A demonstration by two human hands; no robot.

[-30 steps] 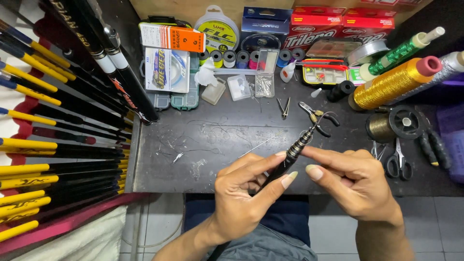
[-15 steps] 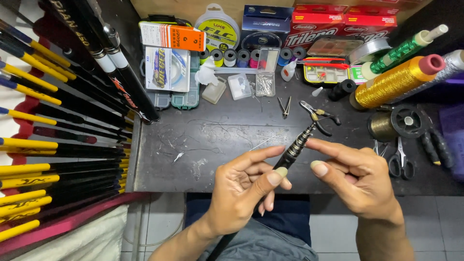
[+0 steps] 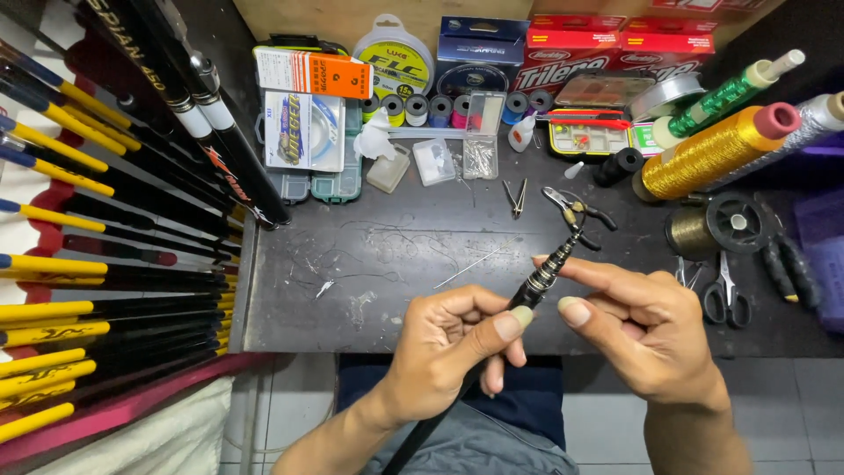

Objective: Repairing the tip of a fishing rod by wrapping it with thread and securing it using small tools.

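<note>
So from my feed I've got both hands up over the near edge of the dark tabletop [image 3: 396, 255], working on a thin black fishing rod section [image 3: 543, 277] that runs from about 7 o'clock at the bottom of the view up toward 1 o'clock. My left hand [image 3: 448, 347] is clenched around the rod — thumb pressed on top, fingers curled under it. My right hand [image 3: 646, 321] is at 3 o'clock of that grip, index finger reaching up along the ribbed upper part of the rod and thumb pointing at it; I honestly cannot tell whether it is pinching the rod or only touching it. The rod tip ends just beside a pair of small pliers [image 3: 576, 209] lying on the tabletop. Off at 3 o'clock there's a pair of black scissors [image 3: 725, 299], and further up toward 2 o'clock a big spool of gold thread [image 3: 703, 154] with a green spool [image 3: 730, 88] near it. At 12 o'clock sits a row of small thread bobbins [image 3: 431, 110] and little clear boxes, and the whole 9 o'clock side is a rack of black and yellow rods [image 3: 79, 290].
</note>
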